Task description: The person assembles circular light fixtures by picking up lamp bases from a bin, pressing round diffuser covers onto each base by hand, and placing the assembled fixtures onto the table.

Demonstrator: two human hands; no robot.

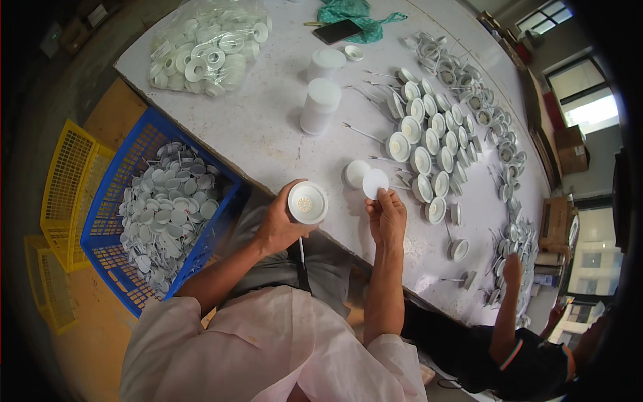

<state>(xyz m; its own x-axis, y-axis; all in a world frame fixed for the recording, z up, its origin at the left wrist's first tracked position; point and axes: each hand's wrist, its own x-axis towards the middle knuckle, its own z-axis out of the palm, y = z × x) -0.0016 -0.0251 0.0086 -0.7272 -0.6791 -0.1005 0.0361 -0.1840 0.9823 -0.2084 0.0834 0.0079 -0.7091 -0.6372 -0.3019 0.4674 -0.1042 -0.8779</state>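
My left hand (275, 229) is closed around a white round LED downlight (314, 213), tilted so its open face with the yellowish LED board shows. A wire hangs below it. Pinched between the thumb and fingers of my right hand (386, 220) is a thin white disc (376, 182). Just left of that disc stands a short stack of white discs (355, 173), partly overlapped by it. To the right, several rows of similar downlights (420, 161) lie on the table, their wires pointing left.
A blue crate (96, 236) full of lamps stands left of the table (268, 134), beside a yellow crate (57, 194). Taller disc stacks (321, 107), a bag of white rings (207, 53), and a phone (337, 31) lie farther back. A co-worker (516, 355) works at right.
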